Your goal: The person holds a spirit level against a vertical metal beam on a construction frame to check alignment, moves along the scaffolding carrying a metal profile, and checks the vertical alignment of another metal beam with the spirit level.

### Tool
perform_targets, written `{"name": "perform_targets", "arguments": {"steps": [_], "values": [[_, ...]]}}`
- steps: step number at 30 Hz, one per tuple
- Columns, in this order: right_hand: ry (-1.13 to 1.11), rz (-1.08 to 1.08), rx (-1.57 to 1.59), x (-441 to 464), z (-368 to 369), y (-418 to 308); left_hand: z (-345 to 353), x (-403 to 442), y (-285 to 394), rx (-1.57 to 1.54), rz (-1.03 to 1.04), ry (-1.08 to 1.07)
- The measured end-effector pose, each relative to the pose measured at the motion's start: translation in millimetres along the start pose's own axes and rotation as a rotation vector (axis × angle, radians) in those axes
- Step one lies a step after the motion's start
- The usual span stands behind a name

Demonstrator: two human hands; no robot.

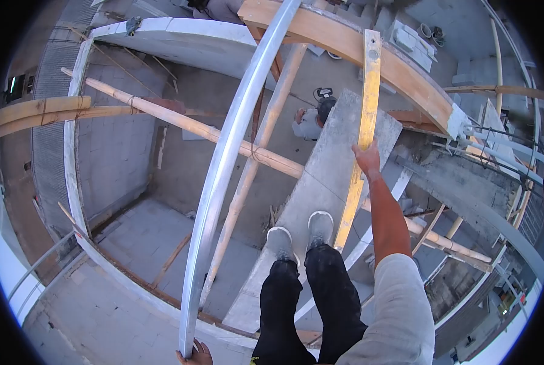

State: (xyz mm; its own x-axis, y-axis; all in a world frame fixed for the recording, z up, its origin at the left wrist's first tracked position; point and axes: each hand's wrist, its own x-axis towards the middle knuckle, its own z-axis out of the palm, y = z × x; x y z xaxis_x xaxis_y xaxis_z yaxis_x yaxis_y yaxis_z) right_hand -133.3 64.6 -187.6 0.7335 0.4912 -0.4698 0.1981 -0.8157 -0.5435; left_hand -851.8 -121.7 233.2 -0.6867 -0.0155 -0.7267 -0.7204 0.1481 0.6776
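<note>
My left hand is closed around the lower end of a long silver metal bar, at the bottom edge of the view. The bar rises past the top of the view and looks curved through the lens. My right hand grips a long yellow spirit level near its middle. The level's upper end overlaps a wooden beam; I cannot tell whether they touch. Its lower end is beside my right leg. Both my feet stand on a grey plank high above the floor.
Bamboo poles tied with wire cross below the plank. A person is on the floor beneath, and part of another shows at the top. White wall tops edge the drop at left. Metal bars stick out at right.
</note>
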Motion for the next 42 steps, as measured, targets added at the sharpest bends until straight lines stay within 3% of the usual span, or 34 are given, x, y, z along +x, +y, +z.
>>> {"name": "perform_targets", "arguments": {"steps": [4,7,9,11,13,16,19,21,24,29,31,32,33,35,42], "values": [[-0.093,0.133,0.031,-15,-9,-13,-17,8,7,0.021,-0.056,-0.034],[0.123,0.011,-0.152,-30,13,10,-19,6,10,-0.029,-0.205,-0.113],[0.186,-0.018,-0.190,-57,13,-2,-17,-1,2,0.077,-0.001,-0.072],[0.201,-0.023,-0.104,-87,8,-31,-22,-5,4,0.074,-0.017,-0.135],[0.094,-0.060,0.117,-111,4,-65,-25,-12,13,0.064,-0.023,-0.211],[-0.228,0.064,0.381,-152,-23,-157,-32,-30,30,0.033,-0.008,-0.274],[-0.496,0.118,0.717,-186,-34,-253,-43,-63,61,-0.063,0.114,-0.174],[-0.484,0.064,0.758,-212,-38,-313,-55,-94,87,-0.159,0.172,-0.275],[-0.358,0.116,0.770,-234,-34,-380,-144,-25,154,-0.336,0.203,-0.383],[-0.103,0.202,0.770,-242,13,-374,-181,-41,233,-0.275,0.500,-0.278],[-0.352,0.232,0.889,-268,-1,-370,-197,-44,261,-0.246,0.585,-0.246],[-0.559,0.330,1.104,-315,-49,-399,-208,-42,273,-0.237,0.636,-0.225],[-0.564,0.330,1.099,-331,-48,-405,-217,-40,284,-0.227,0.670,-0.214],[-0.316,0.292,0.998,-361,-49,-406,-237,-36,305,-0.194,0.746,-0.192],[-0.195,0.182,0.603,-438,-73,-414,-317,3,370,-0.057,0.932,-0.129]]}}
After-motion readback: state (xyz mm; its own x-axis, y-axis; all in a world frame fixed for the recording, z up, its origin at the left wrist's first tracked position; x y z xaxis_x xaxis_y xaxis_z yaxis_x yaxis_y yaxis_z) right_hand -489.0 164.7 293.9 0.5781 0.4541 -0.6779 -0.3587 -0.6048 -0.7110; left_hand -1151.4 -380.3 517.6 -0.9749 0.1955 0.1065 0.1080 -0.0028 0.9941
